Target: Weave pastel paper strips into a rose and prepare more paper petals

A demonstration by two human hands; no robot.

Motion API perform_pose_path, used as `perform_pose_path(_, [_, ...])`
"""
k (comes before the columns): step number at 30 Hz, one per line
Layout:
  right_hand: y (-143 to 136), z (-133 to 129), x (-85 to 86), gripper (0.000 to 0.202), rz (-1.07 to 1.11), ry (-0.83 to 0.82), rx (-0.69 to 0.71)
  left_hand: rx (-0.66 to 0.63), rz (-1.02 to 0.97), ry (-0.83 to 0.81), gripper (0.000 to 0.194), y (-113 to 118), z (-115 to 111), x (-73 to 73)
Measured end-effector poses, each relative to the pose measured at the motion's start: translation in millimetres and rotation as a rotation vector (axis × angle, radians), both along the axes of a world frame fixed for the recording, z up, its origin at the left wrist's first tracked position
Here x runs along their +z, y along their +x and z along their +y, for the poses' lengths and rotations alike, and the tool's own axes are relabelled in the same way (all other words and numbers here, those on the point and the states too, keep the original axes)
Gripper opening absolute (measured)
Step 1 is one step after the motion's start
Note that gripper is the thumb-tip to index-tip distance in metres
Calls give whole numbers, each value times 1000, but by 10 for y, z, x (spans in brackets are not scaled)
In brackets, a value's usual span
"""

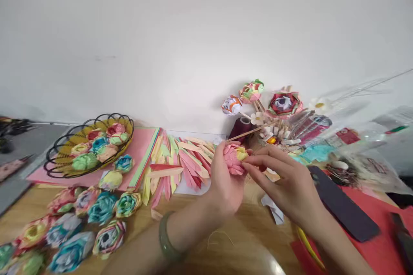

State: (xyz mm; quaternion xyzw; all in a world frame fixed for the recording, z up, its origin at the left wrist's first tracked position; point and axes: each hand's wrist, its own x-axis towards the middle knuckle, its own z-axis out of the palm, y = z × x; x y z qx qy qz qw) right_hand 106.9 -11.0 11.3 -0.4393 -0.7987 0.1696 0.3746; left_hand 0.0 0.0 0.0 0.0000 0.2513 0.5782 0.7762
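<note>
A pink paper flower point(232, 159) with a yellow part on its right side is held above the wooden table. My left hand point(226, 180) wraps round the flower from the left and below, with a green bangle on the wrist. From the right, my right hand point(280, 172) has thumb and forefinger pinched together at the flower's yellow edge. Behind the hands lie loose strips of coloured paper point(193, 159), mostly pink, yellow and peach.
A yellow basket point(61, 159) of paper flowers stands on pink paper at the left. Several more flowers point(103, 207) cover the front left. Flowers on stems point(285, 102), a dark phone point(345, 206), red paper point(371, 206) and plastic bags are at the right.
</note>
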Motion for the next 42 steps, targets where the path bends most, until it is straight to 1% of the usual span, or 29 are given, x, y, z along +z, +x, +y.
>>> perform_pose_path(3, [48, 64, 66, 11, -5, -108, 61, 17, -11, -23, 30, 4, 20, 2])
perform_pose_path(5, [65, 82, 79, 10, -7, -152, 71, 22, -21, -22, 30, 7, 28, 1])
perform_pose_path(8, [74, 74, 73, 10, -2, -192, 79, 34, -23, -19, 28, 11, 30, -2])
perform_pose_path(13, [99, 61, 111, 15, 38, -250, 187, 51, 21, -4, 26, 12, 19, 7])
perform_pose_path(16, [120, 63, 143, 14, 39, -270, 189, 27, 30, -25, 26, 9, 12, 17])
perform_pose_path(21, [105, 57, 120, 13, 47, -229, 122, -6, 61, -49, 24, 8, 15, 13])
perform_pose_path(27, [56, 25, 58, 12, -26, -57, -12, -28, 36, -36, 24, 6, 14, 4])
perform_pose_path(30, [66, 22, 72, 12, -57, -43, 14, -37, 38, -55, 23, 3, 18, -4])
perform_pose_path(33, [91, 41, 100, 15, -57, -102, 116, -44, 52, -72, 21, -5, 34, -19])
perform_pose_path(35, [111, 55, 111, 17, -67, -128, 159, -62, 59, -85, 20, -8, 46, -27])
perform_pose_path(37, [127, 60, 113, 18, -90, -135, 161, -85, 63, -100, 19, -9, 52, -26])
perform_pose_path(42, [139, 46, 101, 17, -105, -134, 111, -111, 80, -96, 20, -7, 45, 1])
